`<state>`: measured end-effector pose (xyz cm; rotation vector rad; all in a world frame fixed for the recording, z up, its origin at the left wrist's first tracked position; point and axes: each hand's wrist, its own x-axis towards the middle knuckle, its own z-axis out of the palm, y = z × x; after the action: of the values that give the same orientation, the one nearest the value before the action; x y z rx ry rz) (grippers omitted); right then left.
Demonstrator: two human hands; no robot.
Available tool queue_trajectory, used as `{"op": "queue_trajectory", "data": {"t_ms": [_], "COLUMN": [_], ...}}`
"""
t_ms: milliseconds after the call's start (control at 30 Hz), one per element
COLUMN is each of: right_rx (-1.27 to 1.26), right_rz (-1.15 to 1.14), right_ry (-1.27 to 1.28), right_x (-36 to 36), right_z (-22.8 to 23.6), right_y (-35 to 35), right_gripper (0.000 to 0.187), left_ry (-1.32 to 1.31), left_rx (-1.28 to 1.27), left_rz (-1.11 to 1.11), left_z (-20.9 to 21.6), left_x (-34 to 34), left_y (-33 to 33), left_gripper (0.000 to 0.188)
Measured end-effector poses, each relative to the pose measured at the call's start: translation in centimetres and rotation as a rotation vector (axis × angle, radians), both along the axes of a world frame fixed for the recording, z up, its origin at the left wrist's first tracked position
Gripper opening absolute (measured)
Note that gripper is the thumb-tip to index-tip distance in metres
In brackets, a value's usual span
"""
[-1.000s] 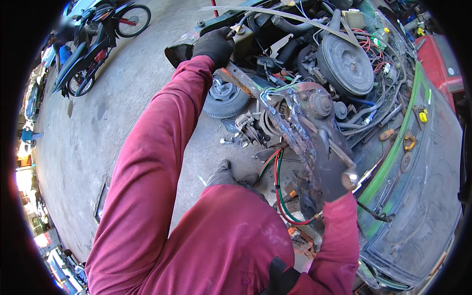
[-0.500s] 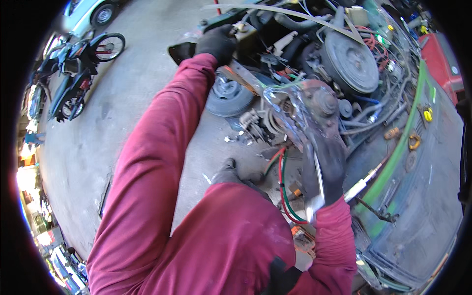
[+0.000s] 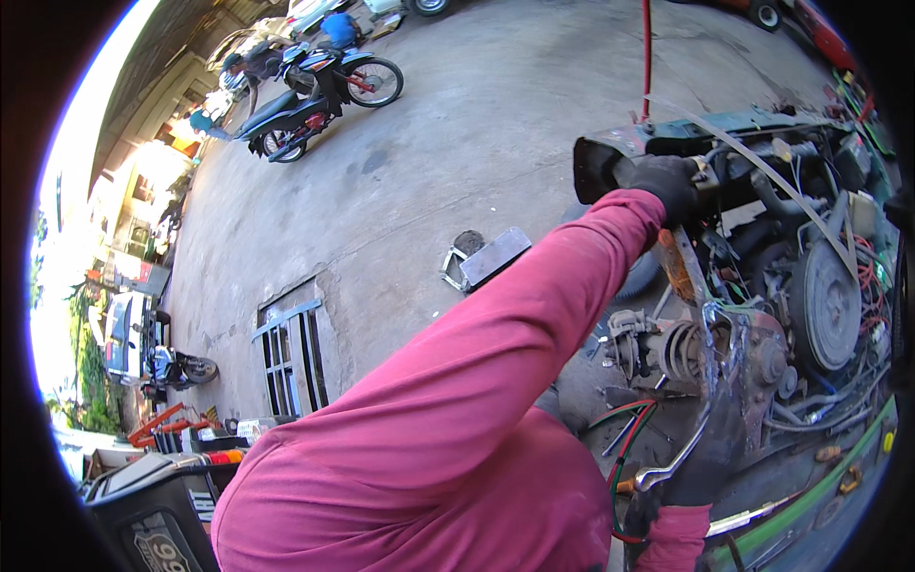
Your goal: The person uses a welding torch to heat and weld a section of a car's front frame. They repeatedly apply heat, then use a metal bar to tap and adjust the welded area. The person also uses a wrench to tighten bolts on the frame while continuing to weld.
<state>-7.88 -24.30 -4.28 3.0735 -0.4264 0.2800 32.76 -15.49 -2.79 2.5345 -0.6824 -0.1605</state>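
Note:
My left hand (image 3: 661,187), in a black glove, is closed over the edge of the vehicle's front body panel (image 3: 705,138), beside the dark headlight opening (image 3: 596,170). My right hand (image 3: 710,453), also gloved, is low beside the rusty hub (image 3: 765,353), its fingers partly hidden. It appears closed on a long shiny metal hand tool (image 3: 672,467), whose exact kind I cannot make out. Left of the hub are a coil spring and metal suspension parts (image 3: 648,343). Red and green hoses (image 3: 624,453) hang beside the tool.
A round grey air filter housing (image 3: 827,305) sits in the engine bay among cables. A floor grate (image 3: 291,357) and a metal box (image 3: 496,255) lie left of my arm. Farther off are a motorcycle (image 3: 319,91) and people. A black bin (image 3: 157,520) stands lower left.
My view has swung left, so the vehicle sits farther right and more floor shows. My left hand stays on the panel; my right hand stays low by the hub with the tool.

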Motion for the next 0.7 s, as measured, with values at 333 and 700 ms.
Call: {"op": "queue_trajectory", "data": {"t_ms": [333, 700], "right_rx": [0.965, 2.369], "right_rz": [-0.123, -0.236], "right_ry": [-0.089, -0.884], "right_x": [0.0, -3.7], "right_z": [1.8, 5.7], "right_y": [2.6, 6.6], "right_gripper": [0.055, 0.089], "left_ry": [-0.013, -0.16], "left_rx": [-0.102, -0.181], "left_rz": [-0.014, -0.015], "left_z": [-1.2, -3.4], "left_x": [0.6, 1.2], "left_y": [-0.1, 0.3], "left_gripper": [0.053, 0.041]}}
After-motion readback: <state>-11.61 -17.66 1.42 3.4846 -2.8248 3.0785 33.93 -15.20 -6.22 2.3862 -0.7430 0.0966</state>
